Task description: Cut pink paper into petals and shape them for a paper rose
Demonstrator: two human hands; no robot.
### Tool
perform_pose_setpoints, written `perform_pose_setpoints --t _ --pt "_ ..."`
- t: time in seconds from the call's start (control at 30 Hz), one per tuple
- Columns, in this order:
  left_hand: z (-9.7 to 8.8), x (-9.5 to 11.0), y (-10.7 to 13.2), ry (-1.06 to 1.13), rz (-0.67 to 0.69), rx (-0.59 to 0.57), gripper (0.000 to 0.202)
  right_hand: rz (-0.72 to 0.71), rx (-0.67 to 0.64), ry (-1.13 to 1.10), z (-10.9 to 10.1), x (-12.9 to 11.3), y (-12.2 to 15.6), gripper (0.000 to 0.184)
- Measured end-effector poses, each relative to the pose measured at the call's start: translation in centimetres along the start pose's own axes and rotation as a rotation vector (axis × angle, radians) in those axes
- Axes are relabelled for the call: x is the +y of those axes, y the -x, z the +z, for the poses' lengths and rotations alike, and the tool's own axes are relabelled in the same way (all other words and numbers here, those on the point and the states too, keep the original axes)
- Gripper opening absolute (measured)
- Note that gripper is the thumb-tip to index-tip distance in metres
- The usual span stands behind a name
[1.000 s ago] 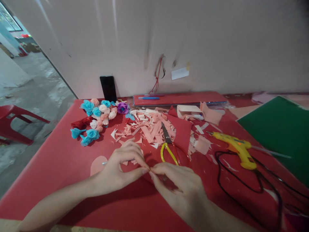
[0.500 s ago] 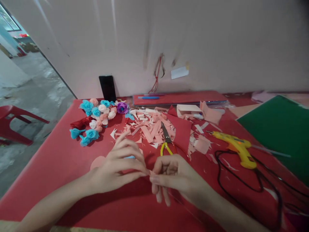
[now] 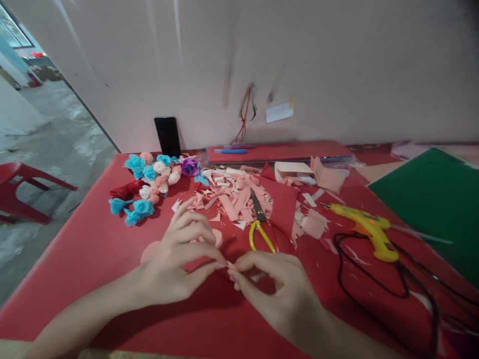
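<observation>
My left hand (image 3: 175,262) and my right hand (image 3: 275,294) meet fingertip to fingertip low over the red table (image 3: 90,249). Both pinch a small red paper piece (image 3: 229,264) between thumb and forefinger; most of it is hidden by the fingers. A pink paper shape (image 3: 149,251) lies under my left hand. Yellow-handled scissors (image 3: 262,227) lie just beyond my right hand, blades pointing away.
Paper flowers (image 3: 151,184) in blue, pink, white and purple sit at the far left. Pink paper scraps (image 3: 232,197) cover the middle. A yellow glue gun (image 3: 368,229) with black cord (image 3: 374,279) lies right, beside a green sheet (image 3: 430,199). A phone (image 3: 167,135) leans on the wall.
My right hand turned palm-down again and its fingers drew in to a pinch. My left fingers spread slightly. The pinched red piece stays between both hands.
</observation>
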State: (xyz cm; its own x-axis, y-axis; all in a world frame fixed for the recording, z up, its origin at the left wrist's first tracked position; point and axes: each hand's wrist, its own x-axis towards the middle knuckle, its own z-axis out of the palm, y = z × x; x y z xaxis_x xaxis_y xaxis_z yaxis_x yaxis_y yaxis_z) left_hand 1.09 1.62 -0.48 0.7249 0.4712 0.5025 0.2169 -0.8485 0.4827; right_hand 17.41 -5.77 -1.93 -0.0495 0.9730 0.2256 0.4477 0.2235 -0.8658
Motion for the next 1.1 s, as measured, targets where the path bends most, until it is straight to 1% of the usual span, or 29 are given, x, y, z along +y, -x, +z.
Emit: perform_pose_setpoints --t 0.07,0.13,0.2,0.3,0.43,0.53,0.63,0.73,0.83,0.93,1.0,1.03,1.1 --pt "0.1 0.0 0.0 -0.002 -0.003 0.010 0.008 -0.205 0.106 0.193 0.3 0.2 0.4 0.016" --pt "0.2 -0.1 0.0 -0.002 -0.011 0.017 0.009 -0.318 0.166 0.310 0.5 0.4 0.6 0.017" --pt "0.2 -0.1 0.0 0.015 -0.029 0.022 0.008 -0.353 0.180 0.352 0.6 0.5 0.7 0.018" --pt "0.4 -0.1 -0.2 0.081 -0.089 0.006 0.005 -0.334 0.186 0.338 0.5 0.4 0.5 0.018" --pt "0.5 -0.1 -0.3 0.223 -0.161 -0.104 0.009 -0.270 0.195 0.260 0.0 0.0 0.3 0.015" --pt "0.7 -0.3 -0.3 0.364 -0.178 -0.098 0.005 -0.194 0.147 0.153 -0.2 -0.2 0.2 0.015" --pt "0.8 -0.3 -0.3 0.477 -0.191 -0.086 0.006 -0.046 0.056 0.004 -0.3 -0.4 0.0 0.016" --pt "0.7 -0.3 -0.3 0.548 -0.231 -0.119 0.007 0.147 -0.043 -0.175 -0.4 -0.7 -0.2 0.015" --pt "0.7 -0.2 -0.4 0.591 -0.262 -0.136 0.006 0.318 -0.110 -0.350 -0.5 -0.9 -0.5 0.012" --pt "0.7 -0.1 -0.4 0.598 -0.253 -0.113 0.005 0.446 -0.155 -0.484 -0.5 -0.7 -0.7 0.012" --pt "0.8 -0.1 -0.4 0.585 -0.224 -0.080 0.006 0.475 -0.167 -0.559 -0.4 -0.5 -0.8 0.012" --pt "0.9 -0.1 -0.4 0.576 -0.211 -0.061 0.007 0.467 -0.167 -0.569 -0.4 -0.4 -0.8 0.011" --pt "1.0 0.0 -0.3 0.563 -0.203 -0.028 0.008 0.385 -0.142 -0.500 -0.3 -0.4 -0.7 0.007"
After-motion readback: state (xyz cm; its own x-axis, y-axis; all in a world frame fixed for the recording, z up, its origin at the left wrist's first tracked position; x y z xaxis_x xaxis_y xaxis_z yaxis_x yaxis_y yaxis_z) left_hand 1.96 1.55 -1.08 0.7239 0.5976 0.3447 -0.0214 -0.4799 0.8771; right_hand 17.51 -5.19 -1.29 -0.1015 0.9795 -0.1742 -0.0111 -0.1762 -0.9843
